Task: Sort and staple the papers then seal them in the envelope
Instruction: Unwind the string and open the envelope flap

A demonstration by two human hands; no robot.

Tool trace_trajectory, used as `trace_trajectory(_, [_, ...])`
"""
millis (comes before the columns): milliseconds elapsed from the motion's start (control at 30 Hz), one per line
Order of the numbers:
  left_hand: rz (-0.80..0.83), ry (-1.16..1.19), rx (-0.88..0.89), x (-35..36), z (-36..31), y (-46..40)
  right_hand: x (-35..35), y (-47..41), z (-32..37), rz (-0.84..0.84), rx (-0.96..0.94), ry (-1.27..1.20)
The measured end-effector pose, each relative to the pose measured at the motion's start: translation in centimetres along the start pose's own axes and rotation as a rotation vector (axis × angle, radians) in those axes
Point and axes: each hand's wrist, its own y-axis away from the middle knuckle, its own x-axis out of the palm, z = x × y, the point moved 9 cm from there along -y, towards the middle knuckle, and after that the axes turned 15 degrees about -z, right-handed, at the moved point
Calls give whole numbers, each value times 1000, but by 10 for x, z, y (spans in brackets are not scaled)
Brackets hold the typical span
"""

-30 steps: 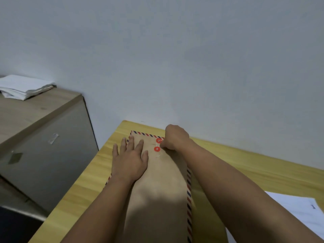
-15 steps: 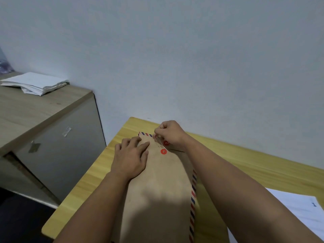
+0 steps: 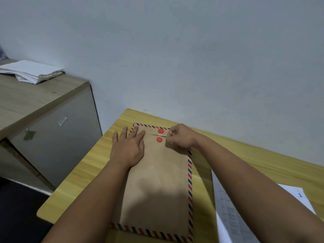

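A brown envelope with a red-and-blue striped border lies lengthwise on the yellow wooden table. Its flap is folded down at the far end. Two red closure discs sit one above the other, with thin white string running between them. My left hand lies flat, fingers spread, on the envelope's far left corner. My right hand is just right of the discs, fingers pinched on the end of the string.
Printed white sheets lie on the table at the right, partly under my right forearm. A grey cabinet with a wooden top stands at the left, carrying a stack of white paper. A plain wall is close behind the table.
My right hand has moved from above the upper disc to the right of both discs, drawing the string around them. My left hand has flattened and spread its fingers. The camera has tilted down.
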Motion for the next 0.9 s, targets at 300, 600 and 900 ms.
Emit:
trace_trajectory(300, [29,8,78,3,-47,27,-55,0,-30,-330,-79,391])
trace_trajectory(600, [49,11,133,2,-95,67,-28,42,-11,-154,-29,-185])
trace_trajectory(900, [35,7,44,-3,-105,78,-17,105,-55,148,169,-2])
